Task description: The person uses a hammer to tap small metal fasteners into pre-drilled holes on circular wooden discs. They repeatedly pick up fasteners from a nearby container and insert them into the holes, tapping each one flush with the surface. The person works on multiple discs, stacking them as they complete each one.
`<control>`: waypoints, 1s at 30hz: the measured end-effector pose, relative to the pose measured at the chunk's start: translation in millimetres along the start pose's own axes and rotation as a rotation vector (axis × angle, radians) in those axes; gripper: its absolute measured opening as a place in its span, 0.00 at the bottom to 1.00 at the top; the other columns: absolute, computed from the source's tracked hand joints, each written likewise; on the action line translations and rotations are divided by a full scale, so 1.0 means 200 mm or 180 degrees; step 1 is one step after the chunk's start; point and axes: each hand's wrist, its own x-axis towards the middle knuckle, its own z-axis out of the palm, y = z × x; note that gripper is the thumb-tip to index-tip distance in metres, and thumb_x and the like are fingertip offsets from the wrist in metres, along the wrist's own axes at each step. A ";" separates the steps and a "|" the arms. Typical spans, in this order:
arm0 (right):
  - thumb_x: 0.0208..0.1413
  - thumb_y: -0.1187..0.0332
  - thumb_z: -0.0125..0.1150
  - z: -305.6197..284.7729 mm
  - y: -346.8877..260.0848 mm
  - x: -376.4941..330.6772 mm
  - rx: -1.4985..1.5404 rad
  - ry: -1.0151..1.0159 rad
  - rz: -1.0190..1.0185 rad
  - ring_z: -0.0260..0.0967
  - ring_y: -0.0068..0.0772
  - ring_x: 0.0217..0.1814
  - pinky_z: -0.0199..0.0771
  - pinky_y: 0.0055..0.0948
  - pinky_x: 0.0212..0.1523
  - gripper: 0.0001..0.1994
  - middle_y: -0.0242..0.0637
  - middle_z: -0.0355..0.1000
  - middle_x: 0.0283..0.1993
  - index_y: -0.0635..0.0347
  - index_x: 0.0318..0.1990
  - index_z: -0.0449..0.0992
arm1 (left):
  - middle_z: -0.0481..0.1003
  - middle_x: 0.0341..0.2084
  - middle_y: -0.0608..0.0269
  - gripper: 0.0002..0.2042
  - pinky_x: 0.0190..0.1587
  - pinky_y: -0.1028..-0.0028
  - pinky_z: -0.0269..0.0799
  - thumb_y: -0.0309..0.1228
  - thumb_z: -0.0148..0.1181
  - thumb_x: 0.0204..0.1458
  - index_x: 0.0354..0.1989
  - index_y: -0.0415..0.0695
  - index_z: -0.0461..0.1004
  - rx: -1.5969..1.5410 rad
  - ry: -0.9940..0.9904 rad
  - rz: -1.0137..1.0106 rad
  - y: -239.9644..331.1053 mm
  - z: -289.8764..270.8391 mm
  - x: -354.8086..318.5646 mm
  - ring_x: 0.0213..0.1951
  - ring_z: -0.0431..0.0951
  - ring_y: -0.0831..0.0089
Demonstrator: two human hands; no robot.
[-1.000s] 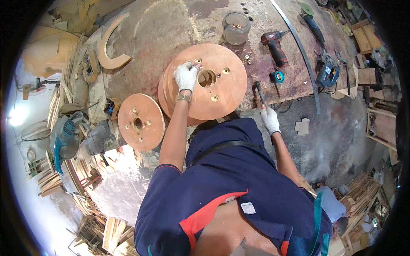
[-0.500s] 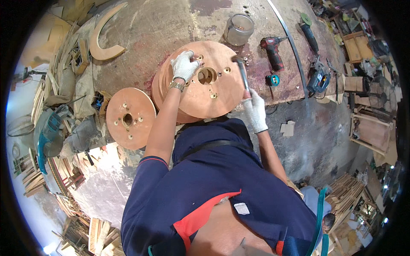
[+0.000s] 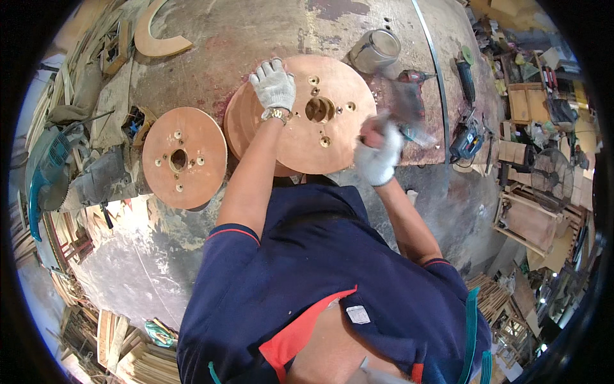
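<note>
My left hand (image 3: 274,86), in a whitish work glove, lies with fingers spread on the top of a large round wooden disc (image 3: 336,144). This disc has a central hole with several smaller holes around it, some with metal inserts. It rests on another wooden disc (image 3: 238,128) that shows at its left. My right hand (image 3: 378,153), gloved too, is closed round the handle of a hammer, just off the disc's right edge. Motion smears the hammer, so its head cannot be made out.
A smaller holed disc (image 3: 208,137) sits at the left. Beyond the large disc stand a clear jar (image 3: 376,51) and a red-black cordless drill (image 3: 412,96). Farther right lie a metal strip (image 3: 437,64), an angle grinder (image 3: 465,77) and a jigsaw (image 3: 467,142). A curved wooden piece (image 3: 142,38) lies far left.
My right hand has swung the hammer away from the disc's upper right edge, back toward me. My left hand has shifted and flattened on the disc. The whole view has shifted slightly.
</note>
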 end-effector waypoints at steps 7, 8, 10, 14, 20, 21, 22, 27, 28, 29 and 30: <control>0.67 0.66 0.55 -0.10 -0.31 0.30 -0.0705 -0.0403 0.0616 0.75 0.52 0.24 0.72 0.42 0.27 0.10 0.51 0.72 0.21 0.59 0.51 0.75 | 0.74 0.55 0.53 0.28 0.65 0.51 0.60 0.45 0.58 0.58 0.65 0.48 0.68 -0.0045 -0.0390 -0.0261 -0.04 -0.01 -0.05 0.61 0.71 0.57; 0.64 0.73 0.56 -0.10 -0.36 0.32 -0.0629 0.0359 0.0183 0.72 0.40 0.21 0.70 0.38 0.26 0.07 0.46 0.71 0.22 0.61 0.47 0.75 | 0.74 0.55 0.53 0.28 0.65 0.51 0.60 0.46 0.58 0.58 0.66 0.48 0.68 -0.0044 -0.0324 -0.0214 -0.04 -0.02 0.01 0.61 0.71 0.57; 0.60 0.73 0.57 -0.11 -0.49 0.30 0.0891 0.0543 0.0067 0.62 0.31 0.24 0.65 0.31 0.26 0.05 0.36 0.64 0.26 0.58 0.42 0.71 | 0.74 0.54 0.54 0.26 0.63 0.51 0.61 0.45 0.56 0.60 0.64 0.48 0.69 0.0066 -0.0293 -0.0204 -0.04 -0.01 0.02 0.58 0.72 0.58; 0.65 0.62 0.54 0.08 0.05 0.02 -0.1481 -0.0497 0.0531 0.74 0.55 0.28 0.71 0.46 0.30 0.12 0.52 0.72 0.26 0.63 0.41 0.73 | 0.75 0.53 0.54 0.24 0.62 0.51 0.62 0.45 0.54 0.61 0.63 0.48 0.70 -0.0095 -0.0256 -0.0119 0.01 -0.02 0.02 0.58 0.73 0.58; 0.63 0.62 0.56 -0.02 -0.43 0.27 -0.0528 -0.0383 0.0423 0.75 0.50 0.34 0.73 0.42 0.35 0.12 0.52 0.76 0.32 0.63 0.40 0.76 | 0.75 0.52 0.53 0.24 0.62 0.52 0.62 0.41 0.59 0.57 0.62 0.48 0.70 -0.0084 -0.0156 -0.0207 -0.04 0.00 0.01 0.57 0.72 0.56; 0.63 0.60 0.54 -0.03 -0.44 0.23 -0.0110 -0.0032 0.0344 0.71 0.43 0.31 0.70 0.36 0.33 0.12 0.45 0.72 0.28 0.60 0.36 0.75 | 0.75 0.52 0.52 0.24 0.61 0.52 0.62 0.41 0.60 0.57 0.62 0.48 0.71 -0.0064 0.0014 -0.0178 -0.04 0.02 0.02 0.57 0.72 0.56; 0.64 0.59 0.53 -0.03 -0.38 0.17 0.0596 0.0097 0.0525 0.69 0.39 0.30 0.68 0.34 0.32 0.13 0.40 0.70 0.26 0.59 0.34 0.74 | 0.75 0.51 0.53 0.24 0.60 0.52 0.63 0.41 0.60 0.56 0.61 0.48 0.71 -0.0095 0.0017 -0.0165 -0.03 0.03 0.01 0.57 0.72 0.56; 0.65 0.61 0.54 0.06 0.16 -0.07 -0.1570 -0.1250 0.0941 0.76 0.51 0.31 0.72 0.43 0.31 0.12 0.51 0.73 0.26 0.63 0.39 0.74 | 0.76 0.49 0.55 0.19 0.58 0.51 0.64 0.43 0.55 0.60 0.57 0.48 0.72 -0.0054 -0.0156 -0.0165 0.02 -0.01 0.02 0.55 0.74 0.58; 0.63 0.64 0.56 0.04 0.11 -0.01 -0.1575 -0.1281 0.0884 0.75 0.58 0.30 0.72 0.45 0.30 0.10 0.53 0.73 0.26 0.63 0.42 0.74 | 0.76 0.49 0.55 0.19 0.58 0.51 0.64 0.43 0.55 0.60 0.56 0.49 0.72 -0.0038 -0.0161 -0.0174 0.01 -0.02 0.05 0.55 0.74 0.58; 0.62 0.67 0.58 0.02 0.06 0.09 -0.1591 -0.1290 0.0792 0.74 0.64 0.29 0.73 0.47 0.29 0.10 0.55 0.73 0.26 0.64 0.46 0.73 | 0.76 0.49 0.55 0.18 0.58 0.51 0.65 0.43 0.56 0.60 0.55 0.49 0.72 -0.0033 -0.0127 -0.0192 0.00 -0.03 0.11 0.55 0.74 0.58; 0.61 0.68 0.59 -0.02 -0.08 0.07 -0.1229 -0.0926 0.0762 0.74 0.64 0.30 0.73 0.47 0.30 0.10 0.55 0.73 0.26 0.63 0.45 0.73 | 0.76 0.49 0.55 0.18 0.58 0.51 0.65 0.43 0.56 0.60 0.55 0.49 0.72 -0.0019 -0.0277 -0.0209 -0.02 -0.02 0.02 0.55 0.74 0.58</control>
